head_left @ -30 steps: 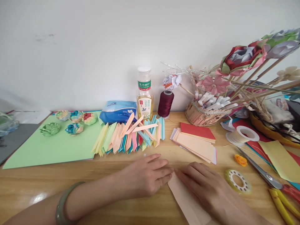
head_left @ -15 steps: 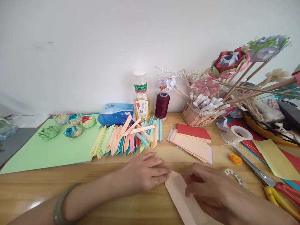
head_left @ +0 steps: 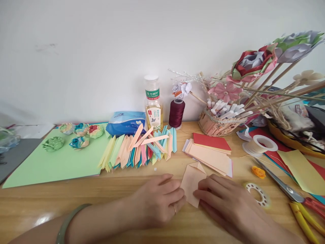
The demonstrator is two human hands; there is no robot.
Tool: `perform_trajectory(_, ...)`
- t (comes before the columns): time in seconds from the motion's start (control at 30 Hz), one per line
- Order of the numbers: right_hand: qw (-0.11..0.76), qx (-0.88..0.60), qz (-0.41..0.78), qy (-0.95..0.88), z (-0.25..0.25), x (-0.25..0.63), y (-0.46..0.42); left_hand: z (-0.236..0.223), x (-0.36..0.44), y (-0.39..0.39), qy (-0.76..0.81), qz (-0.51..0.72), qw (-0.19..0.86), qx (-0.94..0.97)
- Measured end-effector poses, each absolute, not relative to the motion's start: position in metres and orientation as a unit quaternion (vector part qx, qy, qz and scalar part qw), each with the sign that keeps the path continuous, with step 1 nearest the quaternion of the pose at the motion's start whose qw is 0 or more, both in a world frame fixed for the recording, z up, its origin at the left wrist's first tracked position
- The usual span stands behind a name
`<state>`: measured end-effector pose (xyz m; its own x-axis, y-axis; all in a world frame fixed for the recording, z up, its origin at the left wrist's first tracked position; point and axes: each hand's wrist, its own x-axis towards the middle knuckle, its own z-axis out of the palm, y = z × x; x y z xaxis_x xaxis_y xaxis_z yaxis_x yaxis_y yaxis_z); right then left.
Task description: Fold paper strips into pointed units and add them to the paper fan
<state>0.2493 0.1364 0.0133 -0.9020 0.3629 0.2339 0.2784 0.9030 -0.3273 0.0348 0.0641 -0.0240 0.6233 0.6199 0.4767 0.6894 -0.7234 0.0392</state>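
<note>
A peach paper sheet (head_left: 192,183) lies on the table between my hands, its far end showing folded corners. My left hand (head_left: 162,198), with a ring and a bangle, has its curled fingers at the paper's lower left edge. On the other side, the fingers of my right hand (head_left: 220,196) grip the right edge, covering part of it. Just beyond is a stack of peach paper strips (head_left: 208,157) with a red paper piece (head_left: 211,141) on top. A pile of folded paper strips (head_left: 137,149) in many colours lies further left.
Paper flowers (head_left: 53,143) sit on a green sheet (head_left: 63,166) at left. A tissue pack (head_left: 125,122), a bottle (head_left: 153,105) and a thread spool (head_left: 177,113) stand behind. At right are a basket (head_left: 218,123), a tape ring (head_left: 257,195) and scissors (head_left: 286,191).
The peach paper has been turned and drawn in; it no longer runs long toward the lower right. My right hand has moved onto its right edge, my left slightly lower.
</note>
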Motion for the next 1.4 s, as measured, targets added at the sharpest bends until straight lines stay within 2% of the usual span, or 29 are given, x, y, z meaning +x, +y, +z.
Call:
perform_trajectory(0.23, 0.109, -0.176, 0.212, -0.955, 0.005, 0.250, 0.136, -0.027, 0.034, 0.060, -0.357, -0.224, 0.096, -0.902)
perform_trajectory(0.47, 0.075, -0.273, 0.315, -0.906, -0.001, 0.249, 0.137, -0.025, 0.036, 0.057, -0.335, -0.208, 0.051, -0.918)
perform_trajectory(0.77, 0.065, -0.337, 0.319, -0.883, -0.003, 0.244, 0.134, -0.020, 0.042, 0.055, -0.364, -0.221, 0.032, -0.904)
perform_trajectory(1.23, 0.073, -0.347, 0.297, -0.886, -0.006, 0.239, 0.134, -0.022, 0.043, 0.054, -0.387, -0.186, -0.010, -0.903)
perform_trajectory(1.4, 0.065, -0.351, 0.293, -0.887, -0.002, 0.237, 0.134, -0.030, 0.049, 0.051, -0.448, -0.195, -0.075, -0.869)
